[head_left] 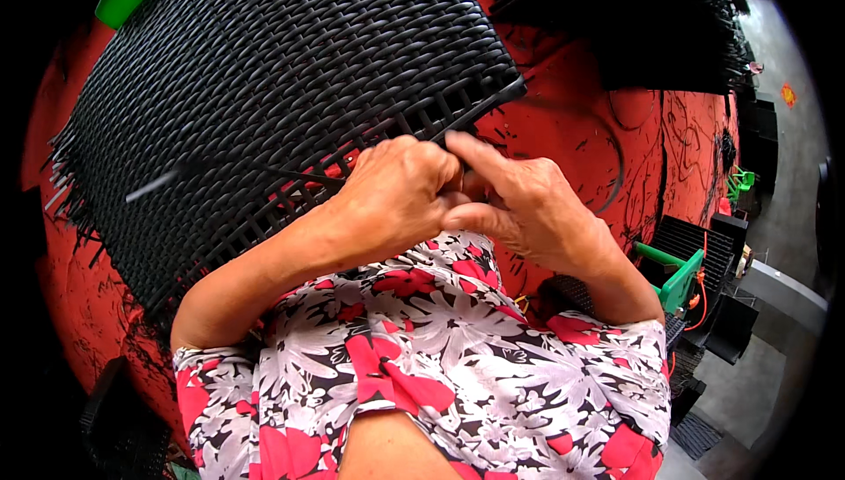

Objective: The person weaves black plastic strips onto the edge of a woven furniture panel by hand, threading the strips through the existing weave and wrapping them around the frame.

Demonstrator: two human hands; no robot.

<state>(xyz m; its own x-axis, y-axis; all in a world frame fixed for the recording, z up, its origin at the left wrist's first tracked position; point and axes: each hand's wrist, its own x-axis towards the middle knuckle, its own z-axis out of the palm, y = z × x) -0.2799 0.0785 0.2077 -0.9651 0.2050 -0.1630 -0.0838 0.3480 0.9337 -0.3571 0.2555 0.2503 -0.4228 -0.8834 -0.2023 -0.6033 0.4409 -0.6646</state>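
The flat black panel of woven plastic strips spreads across the upper left of the frame, lying up and left from the 2 hands I watch. The relation I judge decisive is its slotted near edge, where gaps show between the crossing strips: that edge slants from the lower left up to the corner right of the frame's upper centre. The panel's far end is cut off, so I cannot tell its overall long axis.

The bare left hand is nearer to most of the slotted edge and overlaps it in my view, its fingers curled tight. The bare right hand sits just beside it, nearer the corner, with forefinger and thumb closing narrowly about the left fingers; its forefinger tip reaches the edge. What the 2 hands pinch is hidden, so I cannot tell what either holds. A thin black loose strip extends leftward over the weave from the left hand. Beneath the panel I see a red surface strewn with dark scraps.
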